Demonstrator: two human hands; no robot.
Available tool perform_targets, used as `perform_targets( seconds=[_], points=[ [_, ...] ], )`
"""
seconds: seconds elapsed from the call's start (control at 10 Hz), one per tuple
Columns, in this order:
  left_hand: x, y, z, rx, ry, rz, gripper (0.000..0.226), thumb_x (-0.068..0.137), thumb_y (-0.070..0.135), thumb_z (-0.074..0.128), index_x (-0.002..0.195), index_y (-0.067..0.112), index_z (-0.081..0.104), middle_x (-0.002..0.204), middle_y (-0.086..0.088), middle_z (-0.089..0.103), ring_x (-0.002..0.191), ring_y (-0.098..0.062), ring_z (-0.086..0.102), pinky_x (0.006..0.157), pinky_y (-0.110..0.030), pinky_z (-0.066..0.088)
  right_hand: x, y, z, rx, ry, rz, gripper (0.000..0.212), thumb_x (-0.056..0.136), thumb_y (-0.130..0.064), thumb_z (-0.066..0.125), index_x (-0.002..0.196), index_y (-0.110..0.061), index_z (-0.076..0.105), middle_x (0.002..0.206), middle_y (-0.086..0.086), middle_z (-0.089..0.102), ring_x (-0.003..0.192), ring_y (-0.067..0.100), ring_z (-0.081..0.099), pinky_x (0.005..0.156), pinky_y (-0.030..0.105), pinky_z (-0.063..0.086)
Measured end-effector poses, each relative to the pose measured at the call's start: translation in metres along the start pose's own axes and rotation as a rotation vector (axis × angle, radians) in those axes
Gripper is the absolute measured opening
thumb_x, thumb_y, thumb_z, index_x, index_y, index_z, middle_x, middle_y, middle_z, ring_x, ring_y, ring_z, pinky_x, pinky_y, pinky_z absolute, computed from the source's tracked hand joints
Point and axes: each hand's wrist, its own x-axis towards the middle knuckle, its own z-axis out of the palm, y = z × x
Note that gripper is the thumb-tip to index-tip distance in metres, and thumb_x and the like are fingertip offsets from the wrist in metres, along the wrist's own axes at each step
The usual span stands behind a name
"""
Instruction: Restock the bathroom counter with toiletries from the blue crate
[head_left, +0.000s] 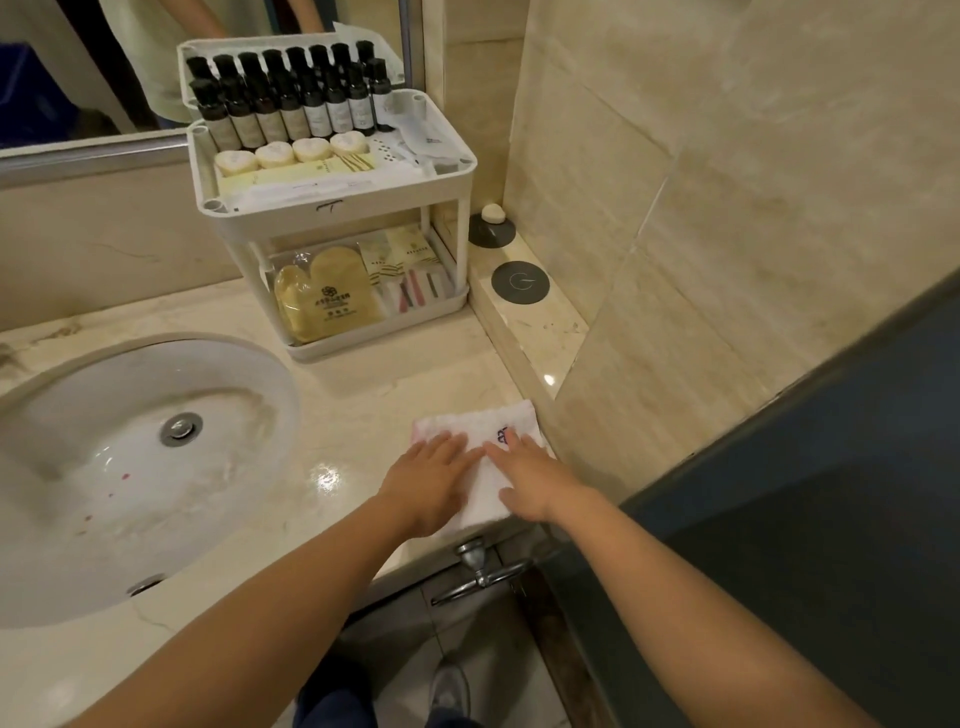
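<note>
A folded white towel (485, 423) with blue lettering lies on the marble counter (363, 395) near its right front corner. My left hand (428, 480) rests flat on the towel's left part, fingers spread. My right hand (527, 480) lies flat on its right part, fingers apart. A white two-tier rack (337, 205) stands at the back. Its top tier holds several dark bottles (291, 106), round soaps (291, 150) and sachets. The lower tier holds a yellow packaged mitt (324, 296) and small packets (410, 270). The blue crate is out of view.
A white sink basin (130, 441) fills the counter's left. A raised ledge (530, 322) on the right carries two round dark discs (519, 282) and a small soap (492, 213). Mirror behind the rack, tiled wall at right, a metal towel bar (480, 571) under the counter edge.
</note>
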Motion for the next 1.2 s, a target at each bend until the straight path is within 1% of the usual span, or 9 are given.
perform_targets(
  seconds=[0.1,0.3,0.5,0.6,0.7,0.8,0.9,1.0,1.2],
  points=[
    [0.002,-0.001,0.014,0.049,-0.06,-0.001,0.063,0.104,0.041,0.024,0.154,0.026,-0.012,0.161,-0.005,-0.017,0.149,-0.024,-0.015,0.122,-0.041,-0.004,0.006,-0.003,0.007,-0.016,-0.04,0.042,0.076,0.097,-0.01,0.039,0.157,-0.031,-0.003,0.162,0.001,-0.023,0.15,0.024,-0.016,0.119,0.044,0.021],
    [0.023,-0.002,0.01,0.046,-0.095,-0.073,0.067,0.103,0.047,0.024,0.153,0.024,-0.015,0.159,-0.004,-0.023,0.148,-0.023,-0.019,0.121,-0.041,-0.004,0.029,-0.002,-0.007,-0.071,-0.015,0.052,0.082,0.094,-0.007,0.042,0.157,-0.03,-0.005,0.162,0.004,-0.023,0.15,0.026,-0.016,0.121,0.042,0.013],
    [0.038,-0.006,0.009,-0.002,-0.09,-0.103,0.071,0.102,0.049,0.026,0.153,0.025,-0.017,0.159,-0.004,-0.025,0.147,-0.023,-0.021,0.121,-0.043,-0.006,0.042,0.005,-0.016,-0.089,-0.043,0.033,0.089,0.091,0.001,0.043,0.156,-0.031,-0.009,0.16,0.003,-0.028,0.148,0.024,-0.022,0.121,0.044,0.016],
    [0.039,-0.005,0.008,-0.02,-0.08,-0.106,0.072,0.102,0.048,0.03,0.153,0.026,-0.015,0.159,-0.004,-0.023,0.147,-0.023,-0.02,0.122,-0.043,-0.005,0.042,0.006,-0.017,-0.1,-0.039,0.024,0.088,0.091,-0.001,0.043,0.156,-0.03,-0.01,0.16,0.004,-0.028,0.148,0.024,-0.024,0.12,0.043,0.011],
    [0.033,-0.003,0.0,-0.051,-0.035,-0.109,0.073,0.1,0.044,0.04,0.156,0.025,-0.003,0.162,-0.004,-0.013,0.15,-0.022,-0.009,0.122,-0.041,0.003,0.038,0.003,-0.015,-0.09,-0.014,0.042,0.087,0.091,-0.001,0.041,0.156,-0.031,-0.009,0.16,0.003,-0.027,0.148,0.023,-0.023,0.12,0.042,0.009],
    [0.02,-0.001,-0.012,-0.087,0.01,-0.115,0.065,0.097,0.038,0.049,0.154,0.025,0.02,0.163,-0.004,0.008,0.149,-0.024,0.015,0.118,-0.04,0.024,0.031,-0.002,-0.012,-0.105,0.029,0.063,0.086,0.092,-0.001,0.042,0.156,-0.03,-0.007,0.162,0.004,-0.023,0.15,0.025,-0.017,0.121,0.04,0.008],
    [0.002,-0.001,-0.016,-0.162,0.065,-0.165,0.05,0.094,0.033,0.05,0.143,0.025,0.041,0.147,-0.001,0.039,0.127,-0.025,0.046,0.095,-0.039,0.047,0.024,-0.012,-0.011,-0.13,0.081,0.078,0.079,0.092,-0.006,0.042,0.157,-0.028,0.002,0.164,0.008,-0.013,0.151,0.028,-0.01,0.121,0.042,0.003],
    [-0.02,-0.006,-0.016,-0.239,0.096,-0.237,0.048,0.094,0.032,0.05,0.141,0.026,0.044,0.142,0.002,0.045,0.127,-0.021,0.046,0.095,-0.04,0.048,0.017,-0.028,-0.012,-0.11,0.122,0.048,0.073,0.091,-0.007,0.038,0.156,-0.025,0.012,0.164,0.01,-0.004,0.151,0.026,-0.005,0.122,0.045,0.005],
    [-0.072,-0.025,-0.012,-0.338,0.154,-0.37,0.052,0.096,0.035,0.048,0.146,0.027,0.037,0.147,0.004,0.042,0.131,-0.019,0.043,0.099,-0.038,0.045,0.01,-0.081,0.0,-0.048,0.16,-0.137,0.06,0.096,-0.016,0.038,0.154,-0.025,0.024,0.163,0.006,0.015,0.15,0.022,0.012,0.12,0.044,0.009]
  ],
)
